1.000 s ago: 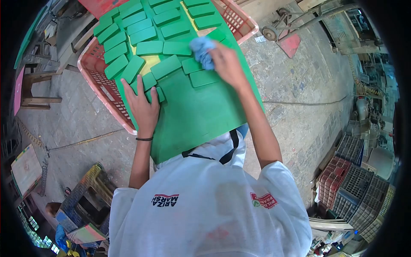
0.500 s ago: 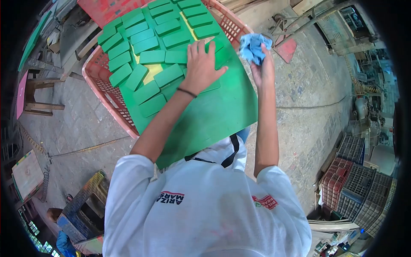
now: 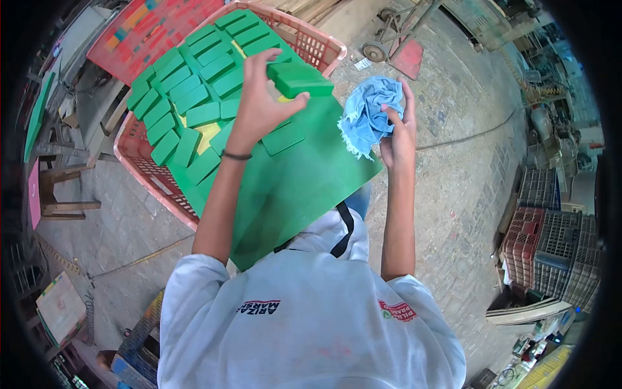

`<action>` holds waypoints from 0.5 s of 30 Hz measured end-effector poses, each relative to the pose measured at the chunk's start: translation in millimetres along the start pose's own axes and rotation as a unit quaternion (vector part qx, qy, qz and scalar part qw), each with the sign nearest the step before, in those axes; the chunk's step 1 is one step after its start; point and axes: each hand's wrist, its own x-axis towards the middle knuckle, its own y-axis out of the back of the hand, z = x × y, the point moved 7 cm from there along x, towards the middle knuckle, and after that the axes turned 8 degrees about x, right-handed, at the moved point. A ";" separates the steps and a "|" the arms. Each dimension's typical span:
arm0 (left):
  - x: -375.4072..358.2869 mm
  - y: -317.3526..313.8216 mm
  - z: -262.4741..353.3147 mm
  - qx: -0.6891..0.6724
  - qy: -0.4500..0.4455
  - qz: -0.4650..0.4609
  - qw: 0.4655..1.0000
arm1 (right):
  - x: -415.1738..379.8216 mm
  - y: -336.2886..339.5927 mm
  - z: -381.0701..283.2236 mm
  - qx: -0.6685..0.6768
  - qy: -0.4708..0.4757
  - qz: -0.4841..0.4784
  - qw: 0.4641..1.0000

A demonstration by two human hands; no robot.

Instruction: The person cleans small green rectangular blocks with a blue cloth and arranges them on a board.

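Observation:
My left hand [image 3: 262, 100] is curled with thumb and fingers around a green rectangular block [image 3: 303, 80], which is tilted and looks raised over the board. Beneath it lies a green board [image 3: 304, 172] with several rows of similar green blocks [image 3: 204, 115]; yellow patches show between some of them. One block [image 3: 283, 138] lies on the board just below the hand. My right hand [image 3: 400, 133] grips a crumpled light-blue cloth rag [image 3: 369, 113] with frayed edges, off the board's right side.
A pink plastic crate [image 3: 155, 185] stands under the board. Behind it is a red panel [image 3: 146, 39] with coloured marks. A wheeled metal frame [image 3: 389, 45] is at the back. Stacked crates [image 3: 541, 253] stand at the right, a wooden stool [image 3: 58, 185] at the left.
My left hand has gone from lying spread over the blocks to grasping one block. The rag in my right hand has moved lower and shows more spread out. The whole view has shifted slightly.

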 end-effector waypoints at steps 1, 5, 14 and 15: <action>-3.7 5.0 0.6 -0.104 0.033 -0.024 0.994 | 1.4 -4.0 -5.6 0.005 0.003 0.001 1.000; -23.1 23.1 17.3 -0.483 0.102 -0.011 0.869 | 0.8 -49.1 -30.5 -0.001 0.054 -0.145 0.988; -70.7 -2.3 36.2 -0.714 0.271 0.066 0.642 | -52.2 -180.9 -12.2 -0.321 0.377 -0.324 0.806; -74.4 -3.0 33.1 -0.695 0.284 0.069 0.657 | -57.8 -183.3 2.6 -0.354 0.362 -0.348 0.789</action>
